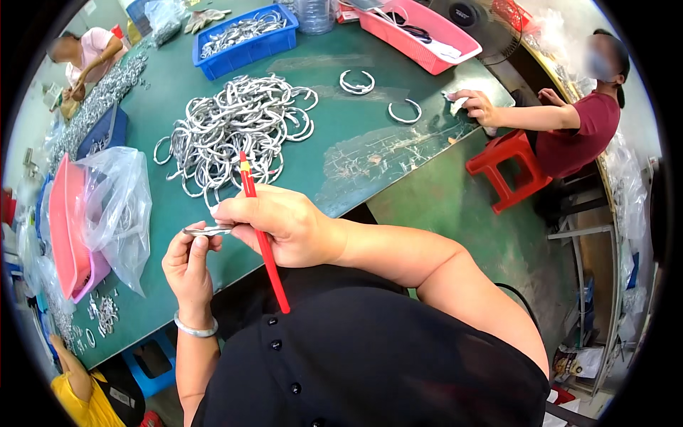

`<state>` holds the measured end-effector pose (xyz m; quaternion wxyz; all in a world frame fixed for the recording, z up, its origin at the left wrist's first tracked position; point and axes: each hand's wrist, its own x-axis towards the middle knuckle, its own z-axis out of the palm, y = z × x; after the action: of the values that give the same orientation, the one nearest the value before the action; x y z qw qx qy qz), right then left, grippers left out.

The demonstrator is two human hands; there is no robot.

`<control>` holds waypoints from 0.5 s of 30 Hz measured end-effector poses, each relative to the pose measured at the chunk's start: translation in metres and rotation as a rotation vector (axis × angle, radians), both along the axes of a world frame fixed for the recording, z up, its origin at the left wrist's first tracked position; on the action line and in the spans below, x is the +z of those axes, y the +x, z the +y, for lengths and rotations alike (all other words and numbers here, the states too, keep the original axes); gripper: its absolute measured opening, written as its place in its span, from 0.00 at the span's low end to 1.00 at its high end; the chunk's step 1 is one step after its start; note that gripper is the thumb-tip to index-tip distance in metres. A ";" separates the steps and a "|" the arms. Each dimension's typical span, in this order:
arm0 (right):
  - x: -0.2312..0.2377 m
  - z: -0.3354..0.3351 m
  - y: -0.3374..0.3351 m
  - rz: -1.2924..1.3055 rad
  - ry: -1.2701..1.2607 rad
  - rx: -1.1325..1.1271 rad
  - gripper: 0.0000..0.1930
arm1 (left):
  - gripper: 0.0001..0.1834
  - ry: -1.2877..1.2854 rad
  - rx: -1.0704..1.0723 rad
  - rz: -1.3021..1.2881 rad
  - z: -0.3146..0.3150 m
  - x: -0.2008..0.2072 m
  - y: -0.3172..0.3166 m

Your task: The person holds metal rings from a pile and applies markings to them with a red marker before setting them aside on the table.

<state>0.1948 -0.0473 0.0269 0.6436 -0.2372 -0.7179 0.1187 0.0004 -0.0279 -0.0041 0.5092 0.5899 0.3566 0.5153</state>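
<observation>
My left hand (191, 267) pinches a small curved silver piece (206, 231), seen edge-on, which looks like an open bangle. The fingertips of my right hand (288, 224) meet the other end of this piece. A red pencil (267, 260) with a yellow band is also in my right hand, slanting between thumb and fingers with one end up and away from me. Just beyond my hands lies a large heap of silver open bangles (231, 128) on the green table (320, 167). A bracelet (196, 327) circles my left wrist.
Two loose bangles (405, 112) lie right of the heap. A blue bin (245, 53) of silver pieces and a pink basket (420, 39) stand at the back. At left are a clear plastic bag (117, 213) and pink tray (64, 228). Co-workers sit around; one hand (475, 107) holds a cloth.
</observation>
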 end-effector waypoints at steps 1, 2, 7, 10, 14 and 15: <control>-0.001 -0.001 0.003 -0.028 -0.015 -0.014 0.20 | 0.09 -0.007 -0.009 -0.016 0.000 0.000 0.003; -0.001 -0.001 0.006 -0.027 -0.012 -0.018 0.20 | 0.08 -0.014 -0.018 -0.032 0.000 0.001 0.006; -0.003 -0.004 0.022 -0.050 -0.055 -0.041 0.19 | 0.07 -0.012 -0.055 -0.050 0.002 0.006 0.021; -0.001 -0.005 0.052 -0.202 -0.041 -0.160 0.18 | 0.06 -0.027 -0.083 -0.049 0.005 0.006 0.026; -0.011 0.004 0.137 -0.343 -0.259 -0.622 0.16 | 0.06 -0.070 0.013 -0.052 -0.002 0.005 0.008; -0.022 0.010 0.168 -0.360 -0.210 -0.786 0.16 | 0.06 -0.052 0.020 -0.030 -0.003 0.006 0.008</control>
<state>0.3632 -0.0370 0.0052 0.4771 -0.5732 -0.6577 -0.1061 0.0079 -0.0314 0.0022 0.5244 0.5651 0.3681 0.5198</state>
